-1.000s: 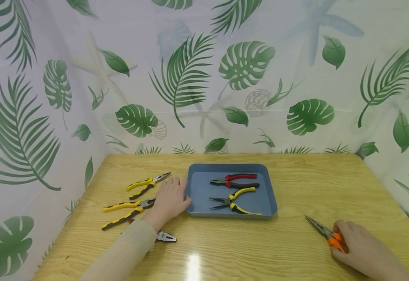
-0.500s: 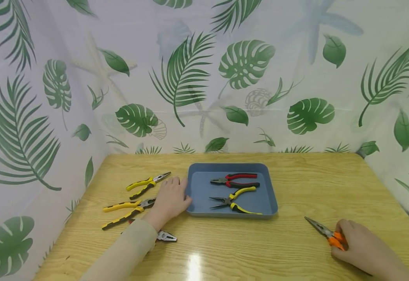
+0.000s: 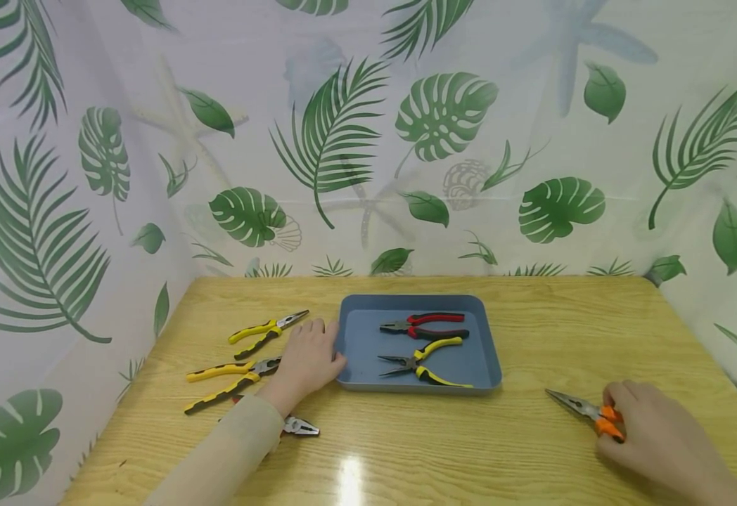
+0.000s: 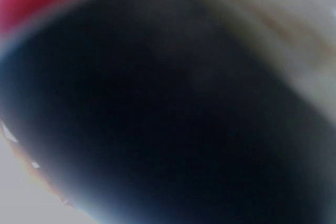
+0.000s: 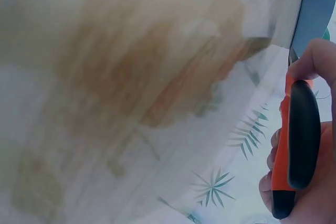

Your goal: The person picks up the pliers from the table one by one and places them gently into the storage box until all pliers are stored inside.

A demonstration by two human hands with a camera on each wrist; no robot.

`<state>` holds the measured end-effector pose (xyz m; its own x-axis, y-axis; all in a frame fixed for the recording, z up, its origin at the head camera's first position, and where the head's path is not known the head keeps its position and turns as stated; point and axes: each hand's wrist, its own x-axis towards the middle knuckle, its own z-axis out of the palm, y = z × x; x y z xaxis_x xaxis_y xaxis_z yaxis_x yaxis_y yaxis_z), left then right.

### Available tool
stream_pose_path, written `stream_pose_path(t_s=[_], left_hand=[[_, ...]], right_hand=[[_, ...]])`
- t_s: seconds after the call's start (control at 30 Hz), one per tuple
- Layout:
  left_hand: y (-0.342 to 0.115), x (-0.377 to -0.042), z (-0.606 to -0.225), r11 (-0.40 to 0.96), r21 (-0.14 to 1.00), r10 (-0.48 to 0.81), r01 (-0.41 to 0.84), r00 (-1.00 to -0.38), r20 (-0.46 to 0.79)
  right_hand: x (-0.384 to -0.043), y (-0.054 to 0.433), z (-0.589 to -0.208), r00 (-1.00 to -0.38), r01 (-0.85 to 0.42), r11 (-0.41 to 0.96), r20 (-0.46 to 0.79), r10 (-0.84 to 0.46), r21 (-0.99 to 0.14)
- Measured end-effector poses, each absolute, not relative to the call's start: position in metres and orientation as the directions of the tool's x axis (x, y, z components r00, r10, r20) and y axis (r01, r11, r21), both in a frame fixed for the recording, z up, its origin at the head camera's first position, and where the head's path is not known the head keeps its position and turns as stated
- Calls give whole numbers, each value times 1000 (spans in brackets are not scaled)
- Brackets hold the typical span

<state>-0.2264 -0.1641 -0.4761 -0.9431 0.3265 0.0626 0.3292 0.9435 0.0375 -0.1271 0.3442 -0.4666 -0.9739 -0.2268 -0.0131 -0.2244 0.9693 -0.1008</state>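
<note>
My right hand (image 3: 664, 434) grips the orange-and-black handles of long-nose pliers (image 3: 580, 407) over the right of the table. Their metal jaws point up and left. In the right wrist view, fingers curl round the pliers' handles (image 5: 303, 135). My left hand (image 3: 308, 357) rests on the table against the left wall of a blue-grey tray (image 3: 356, 351), its thumb near the rim. Inside the tray lie red-and-black pliers (image 3: 428, 326) and yellow-and-black long-nose pliers (image 3: 418, 362). The left wrist view is mostly dark blur, with no hand discernible.
Two yellow-and-black pliers, one farther back (image 3: 270, 332) and one nearer (image 3: 232, 383), lie left of my left hand. Pliers with a silver head (image 3: 301, 426) are partly hidden under my left forearm. A leaf-patterned cloth (image 3: 368, 154) stands behind the wooden table (image 3: 444, 450).
My right hand has shifted very slightly, and the long-nose pliers in it have turned a little, tips moving slightly left. The left hand and tray stay in place.
</note>
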Motion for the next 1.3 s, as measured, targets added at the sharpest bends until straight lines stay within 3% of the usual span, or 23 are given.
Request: stream_pose_path(t_s=[1.3], left_hand=[[-164, -226, -476, 944, 35, 326, 328, -944, 62]], right_hand=[[-149, 337, -442, -931, -350, 936, 101, -352, 40]])
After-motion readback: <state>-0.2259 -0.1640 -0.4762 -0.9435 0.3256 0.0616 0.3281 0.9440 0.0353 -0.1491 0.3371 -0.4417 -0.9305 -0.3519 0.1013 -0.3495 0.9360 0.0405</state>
